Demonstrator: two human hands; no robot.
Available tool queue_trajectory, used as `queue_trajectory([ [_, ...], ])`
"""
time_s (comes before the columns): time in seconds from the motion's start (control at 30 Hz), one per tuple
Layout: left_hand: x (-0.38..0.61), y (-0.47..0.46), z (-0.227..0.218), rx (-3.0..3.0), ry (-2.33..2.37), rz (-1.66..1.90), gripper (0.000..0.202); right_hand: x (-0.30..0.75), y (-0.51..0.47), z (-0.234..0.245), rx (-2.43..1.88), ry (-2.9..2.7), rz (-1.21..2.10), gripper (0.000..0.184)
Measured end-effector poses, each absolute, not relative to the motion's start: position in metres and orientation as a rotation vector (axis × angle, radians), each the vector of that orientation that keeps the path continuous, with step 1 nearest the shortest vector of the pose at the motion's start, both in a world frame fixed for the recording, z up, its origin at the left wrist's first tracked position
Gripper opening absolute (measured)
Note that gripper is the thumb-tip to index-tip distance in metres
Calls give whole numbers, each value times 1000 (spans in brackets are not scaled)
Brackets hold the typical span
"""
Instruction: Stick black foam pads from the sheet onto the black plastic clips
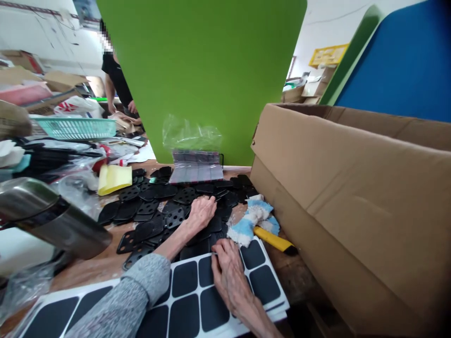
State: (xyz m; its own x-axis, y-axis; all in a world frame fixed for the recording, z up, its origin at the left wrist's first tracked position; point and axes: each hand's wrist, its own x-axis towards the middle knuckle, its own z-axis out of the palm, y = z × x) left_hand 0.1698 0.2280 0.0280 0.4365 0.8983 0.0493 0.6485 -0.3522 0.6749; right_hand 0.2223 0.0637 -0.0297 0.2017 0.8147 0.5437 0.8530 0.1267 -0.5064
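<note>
My left hand (203, 211) reaches into a spread pile of flat black plates (150, 230), some with round holes. Its fingers are bent together at a black plate; their tips are partly hidden. Nearer to me, my right hand (229, 272) rests over the top edge of a white sheet with rounded black pads (185, 278). Its fingers curl down, and what lies under the fingertips is hidden. More such sheets appear stacked beneath. A blue and white cloth (252, 220) and a yellow-handled tool (275, 240) lie just beyond my right hand.
A large cardboard box (352, 202) stands at right, and a green panel (211, 70) rises behind the pile. At left are a steel flask (52, 216), a yellow packet (115, 179) and a mint basket (75, 127). A person (120, 80) stands at the back left.
</note>
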Motion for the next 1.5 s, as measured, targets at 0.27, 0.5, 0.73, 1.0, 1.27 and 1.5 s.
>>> queue_trajectory([
  [0.27,121,190,68,1472,1148,718,19,228,61,0,-1589,-1523,210,21],
  [0.5,87,110,68,1163,1008,695,30,226,57,31,-1344,-1069,859,24],
  [0.73,65,67,62,2141,1169,731,63,215,33,50,-1480,-1278,792,15],
  [1.0,50,40,71,1480,1029,788,60,204,6,78,-1444,-1513,784,20],
  [1.27,52,15,65,552,765,878,42,189,-18,45,-1146,-1991,249,57],
  [1.5,41,1,58,545,659,819,29,190,-22,54,-1057,-1928,194,48],
])
